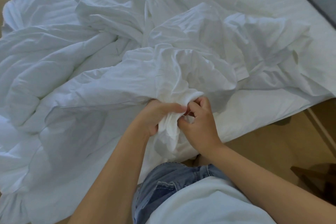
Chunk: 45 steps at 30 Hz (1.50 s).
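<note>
1. A white cover [192,74] is gripped at one bunched corner by both hands, at the near edge of the bed [254,107].
2. The left hand [160,114] is curled round the bunch from the left, with the thumb laid across the top of the fabric.
3. The right hand [198,125] is pinched onto the same bunch from the right; the fingers are bent and the fingertips tucked into the folds.
4. The gathered fabric is held between the two hands, which are close together just in front of the person's waist.
5. The rest of the cover is spread crumpled away from the hands, up and to the right across the bed.
6. A quilted duvet [54,82] is heaped left of the hands, touching the cover.
7. Wooden floor [272,151] is seen right of the right hand, past the bed's corner.
</note>
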Tool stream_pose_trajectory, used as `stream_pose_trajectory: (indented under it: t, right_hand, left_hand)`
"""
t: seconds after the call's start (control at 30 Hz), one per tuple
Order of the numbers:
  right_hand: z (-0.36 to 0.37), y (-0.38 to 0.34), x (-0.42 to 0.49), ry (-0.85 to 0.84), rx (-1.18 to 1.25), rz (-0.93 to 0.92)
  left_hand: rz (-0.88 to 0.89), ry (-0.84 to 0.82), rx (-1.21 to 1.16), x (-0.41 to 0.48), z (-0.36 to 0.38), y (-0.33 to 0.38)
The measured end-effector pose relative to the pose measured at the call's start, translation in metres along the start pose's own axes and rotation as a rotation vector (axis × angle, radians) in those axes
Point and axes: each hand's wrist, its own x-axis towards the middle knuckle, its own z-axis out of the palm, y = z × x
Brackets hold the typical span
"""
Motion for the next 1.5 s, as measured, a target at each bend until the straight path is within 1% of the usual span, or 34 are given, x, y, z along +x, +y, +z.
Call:
stream_pose_trajectory:
  t: [0.07,0.1,0.17,0.2,0.23,0.33,0.43,0.53,0.63,0.7,0.8,0.93,1.03,1.13,1.2,1.27,1.33,1.4,1.5]
  right_hand:
    - [-0.001,0.003,0.000,-0.027,0.084,0.106]
    - [-0.004,0.004,0.002,-0.040,0.207,0.211]
    - [-0.010,0.005,0.008,-0.054,0.554,0.494]
    - [-0.014,0.005,0.012,-0.049,0.649,0.596]
    - [-0.016,0.006,0.015,-0.052,0.637,0.645]
    - [-0.016,0.007,0.023,-0.073,0.510,0.639]
    - [-0.013,0.005,0.030,-0.069,0.516,0.652]
    - [-0.010,0.003,0.032,-0.083,0.521,0.611]
    - [-0.009,0.000,0.034,-0.092,0.476,0.573]
    - [-0.011,-0.002,0.038,-0.079,0.474,0.590]
    - [-0.013,-0.002,0.045,-0.017,0.401,0.592]
    - [-0.011,-0.006,0.050,-0.031,0.370,0.541]
    - [-0.007,-0.013,0.058,0.091,0.460,0.502]
    - [0.003,-0.014,0.055,0.159,0.589,0.511]
    - [0.009,-0.011,0.046,0.189,0.605,0.525]
    - [0.007,-0.010,0.045,0.234,0.619,0.538]
    - [0.004,-0.011,0.053,0.260,0.627,0.515]
    - [0.005,-0.014,0.058,0.232,0.616,0.478]
    - [0.012,-0.012,0.048,0.146,0.541,0.427]
  left_hand:
    - [0.069,0.198,0.015,0.006,0.001,-0.002]
    - [0.122,0.273,0.000,0.009,0.002,-0.004]
    - [0.167,0.330,-0.006,0.013,0.003,-0.008]
    - [0.161,0.338,0.002,0.013,0.003,-0.010]
    - [0.153,0.334,0.009,0.013,0.002,-0.012]
    - [0.166,0.293,0.021,0.013,-0.002,-0.014]
    - [0.172,0.251,0.062,0.011,-0.005,-0.010]
    - [0.155,0.198,0.074,0.010,-0.007,-0.007]
    - [0.122,0.200,0.119,0.008,-0.011,-0.007]
    - [0.117,0.208,0.130,0.006,-0.012,-0.009]
    - [0.106,0.207,0.074,0.004,-0.014,-0.012]
    - [0.044,0.139,-0.102,0.003,-0.019,-0.019]
    - [-0.004,0.057,-0.198,0.003,-0.021,-0.016]
    - [0.019,0.003,-0.216,0.006,-0.020,-0.013]
    - [0.002,0.023,-0.150,0.006,-0.020,-0.014]
    - [-0.047,0.039,-0.027,0.004,-0.021,-0.016]
    - [-0.090,0.017,0.053,0.002,-0.024,-0.015]
    - [-0.080,0.021,0.094,0.001,-0.022,-0.011]
    - [0.008,0.126,0.110,0.003,-0.016,-0.009]
